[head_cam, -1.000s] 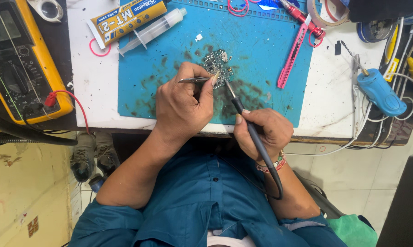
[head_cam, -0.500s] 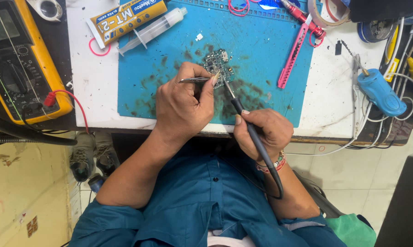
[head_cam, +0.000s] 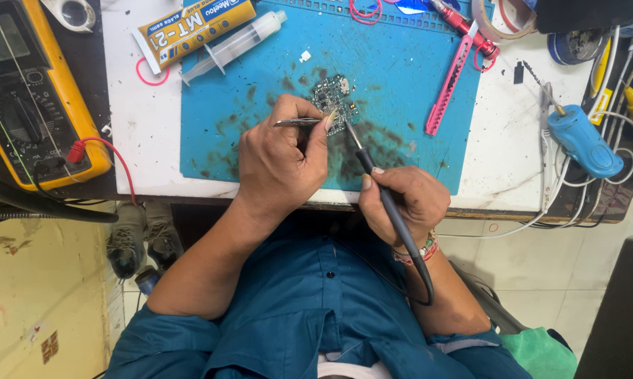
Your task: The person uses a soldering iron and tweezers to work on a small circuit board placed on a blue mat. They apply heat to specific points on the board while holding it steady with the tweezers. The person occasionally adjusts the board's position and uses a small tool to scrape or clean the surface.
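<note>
- Left hand [head_cam: 283,163] pinches tweezers [head_cam: 297,122], whose tips are hidden at the board [head_cam: 336,100].
- Right hand [head_cam: 402,202], at 4 o'clock of the board, grips an iron [head_cam: 387,203]; its tip contact is unclear.

Two hands work over one small circuit board [head_cam: 336,100] near the middle of one blue mat [head_cam: 260,147]: the left hand [head_cam: 283,160] pinches one pair of tweezers [head_cam: 297,122], the right hand [head_cam: 401,203] one soldering iron [head_cam: 372,179]. At the mat's far edge lie one syringe [head_cam: 236,46], one glue tube [head_cam: 194,29] and one pink knife [head_cam: 448,88]. One yellow multimeter [head_cam: 32,91] sits at the table's left edge.
</note>
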